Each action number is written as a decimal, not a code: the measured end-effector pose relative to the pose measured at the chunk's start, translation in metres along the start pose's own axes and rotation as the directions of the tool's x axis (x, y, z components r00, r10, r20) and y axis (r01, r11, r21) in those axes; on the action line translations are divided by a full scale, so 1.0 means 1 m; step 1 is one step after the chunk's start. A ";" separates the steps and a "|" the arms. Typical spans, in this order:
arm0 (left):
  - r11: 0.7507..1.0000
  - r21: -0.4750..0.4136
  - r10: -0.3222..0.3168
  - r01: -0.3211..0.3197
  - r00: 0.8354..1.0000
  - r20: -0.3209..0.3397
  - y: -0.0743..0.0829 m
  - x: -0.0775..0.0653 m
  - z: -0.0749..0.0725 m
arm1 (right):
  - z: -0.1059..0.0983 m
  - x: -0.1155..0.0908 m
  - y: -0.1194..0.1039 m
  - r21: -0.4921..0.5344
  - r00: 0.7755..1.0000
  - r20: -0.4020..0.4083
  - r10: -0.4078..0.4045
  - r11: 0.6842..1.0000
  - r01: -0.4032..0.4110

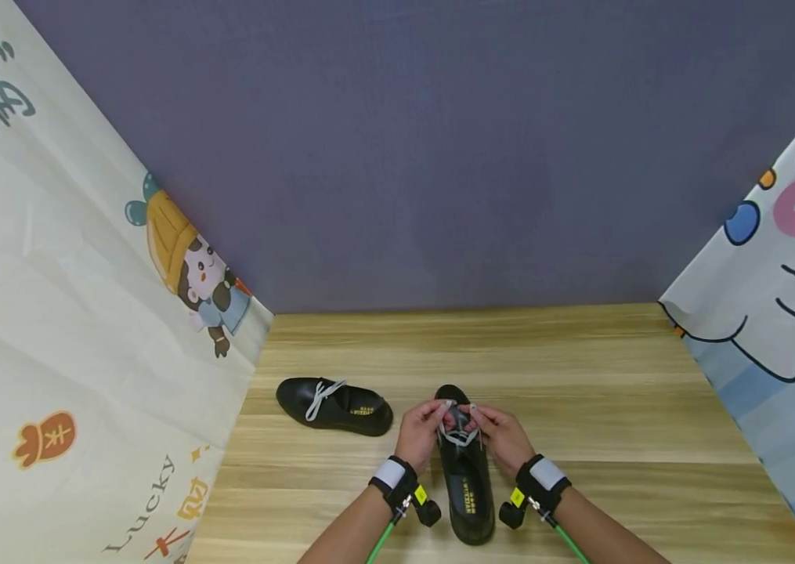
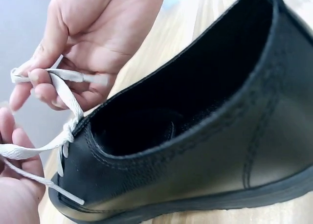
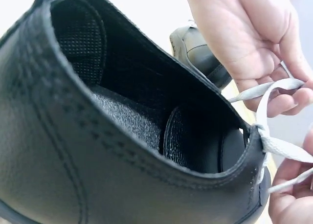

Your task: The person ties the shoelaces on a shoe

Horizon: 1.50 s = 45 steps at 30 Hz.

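Left hand [image 1: 420, 432] and right hand [image 1: 507, 440] pinch white shoelaces [image 2: 68, 132]; woodgrain surface [image 1: 580, 384] beneath, purplish backdrop [image 1: 439, 157] beyond.

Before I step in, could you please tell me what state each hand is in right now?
Left hand: closed, pinching one part of the white shoelace.
Right hand: closed, pinching another part of that shoelace.

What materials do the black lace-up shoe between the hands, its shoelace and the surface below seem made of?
Black lace-up shoe: probably leather or imitation leather, smooth with a soft sheen; stitched seams show.
Shoelace: woven textile, flat and matte, with visible weave; fibre uncertain.
Surface below: wood or a wood-look covering, apparently smooth, with streaked grain.
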State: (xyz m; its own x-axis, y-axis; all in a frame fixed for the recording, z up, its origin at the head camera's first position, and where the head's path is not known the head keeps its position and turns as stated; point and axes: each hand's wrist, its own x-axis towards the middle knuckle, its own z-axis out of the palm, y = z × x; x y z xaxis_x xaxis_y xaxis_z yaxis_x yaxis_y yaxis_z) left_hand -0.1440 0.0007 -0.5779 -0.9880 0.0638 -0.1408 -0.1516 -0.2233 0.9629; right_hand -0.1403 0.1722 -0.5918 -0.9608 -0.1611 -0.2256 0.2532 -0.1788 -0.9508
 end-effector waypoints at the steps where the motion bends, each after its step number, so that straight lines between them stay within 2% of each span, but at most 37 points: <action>1: 1.000 0.004 0.002 -0.002 1.000 0.007 0.000 0.000 0.000 | 0.000 0.000 0.000 0.011 1.000 0.004 0.008 1.000 -0.008; 5: 1.000 0.006 -0.007 0.007 1.000 0.029 -0.002 0.000 -0.002 | 0.001 0.000 -0.002 0.022 1.000 0.003 0.024 0.999 -0.024; 9: 1.000 0.023 -0.007 0.006 0.998 0.064 -0.003 0.001 -0.004 | 0.001 0.001 -0.003 -0.008 1.000 0.007 0.005 1.000 -0.005; 15: 0.990 0.140 -0.009 -0.007 0.994 0.111 -0.003 -0.001 -0.003 | 0.000 0.001 -0.005 -0.132 0.996 0.050 -0.079 0.988 0.085; 19: 0.978 0.208 0.013 -0.026 0.998 0.060 -0.003 -0.002 -0.002 | 0.002 -0.001 -0.006 -0.173 0.981 0.133 -0.141 0.971 0.163; 24: 0.978 0.207 0.028 -0.022 0.999 -0.030 -0.004 -0.004 0.002 | 0.007 -0.001 -0.004 -0.212 0.973 0.162 -0.164 0.957 0.196; 28: 0.976 0.216 0.037 -0.015 0.994 -0.100 -0.003 -0.005 0.006 | 0.009 -0.001 -0.001 -0.311 0.964 0.147 -0.221 0.915 0.257; 32: 0.970 0.244 0.042 -0.001 0.986 -0.161 0.000 -0.005 0.010 | 0.010 -0.001 0.001 -0.364 0.926 0.173 -0.334 0.852 0.376; 35: 0.967 0.255 0.053 -0.002 0.980 -0.191 0.001 -0.006 0.012 | 0.011 -0.002 0.002 -0.404 0.908 0.170 -0.384 0.813 0.419; 37: 0.969 0.247 0.057 -0.008 0.980 -0.193 0.000 -0.006 0.013 | 0.012 -0.001 0.002 -0.431 0.909 0.148 -0.389 0.802 0.414; 42: 0.985 0.171 0.034 -0.007 0.987 -0.158 -0.001 -0.007 0.014 | 0.014 -0.003 -0.001 -0.539 0.935 0.092 -0.343 0.773 0.336; 44: 0.988 0.151 0.034 -0.013 0.990 -0.139 -0.003 -0.009 0.014 | 0.014 -0.004 -0.001 -0.592 0.932 0.094 -0.351 0.733 0.336; 45: 0.990 0.144 0.033 -0.014 0.991 -0.131 -0.003 -0.009 0.013 | 0.013 -0.005 0.000 -0.607 0.918 0.110 -0.381 0.706 0.365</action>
State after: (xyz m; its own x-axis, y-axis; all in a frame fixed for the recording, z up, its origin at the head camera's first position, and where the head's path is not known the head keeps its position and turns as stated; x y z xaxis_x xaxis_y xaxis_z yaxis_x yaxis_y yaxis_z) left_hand -0.1343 0.0138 -0.5765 -0.9878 -0.0713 -0.1382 -0.1323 -0.0821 0.9878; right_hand -0.1343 0.1599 -0.5874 -0.9662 -0.1863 0.1780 -0.2404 0.4039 -0.8827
